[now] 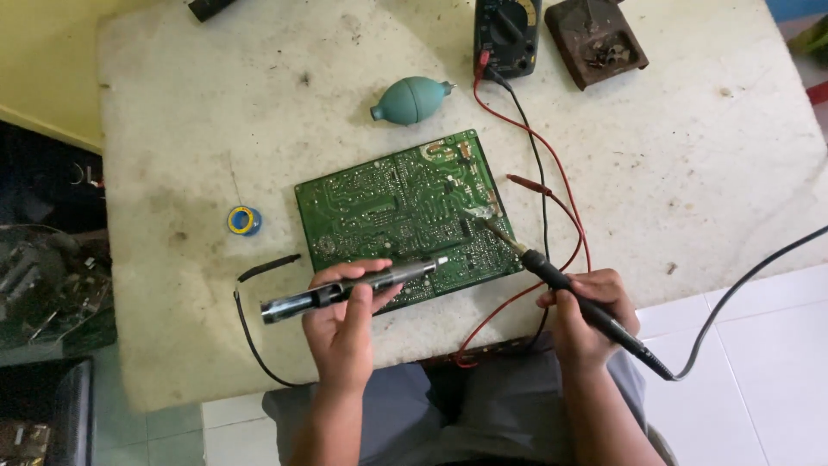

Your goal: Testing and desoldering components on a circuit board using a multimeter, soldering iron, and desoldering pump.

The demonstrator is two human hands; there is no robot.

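Here, a green circuit board (405, 216) lies solder side up in the middle of a worn white table (690, 173), turned a little askew so its right edge faces the working hand. The right hand (586, 315) is clenched around the dark handle of a soldering iron (552, 276), held like a pen and slanted so the tip rests on a spot near the board's right edge. The left hand (345, 319) grasps a metal desoldering pump (354, 289), thumb on top, its pale nozzle lying over the board's near edge and aimed toward the iron (kept close, apparently, so it can reach the same joint).

A teal rubber blower bulb (412, 99) sits just beyond the board, and a small spool of solder (244, 221) lies to its left. A multimeter (507, 34) stands at the far edge, its red and black test leads (552, 173) trailing past the board's right side toward the person's lap. Beside it sits a dark brown tray (595, 39).
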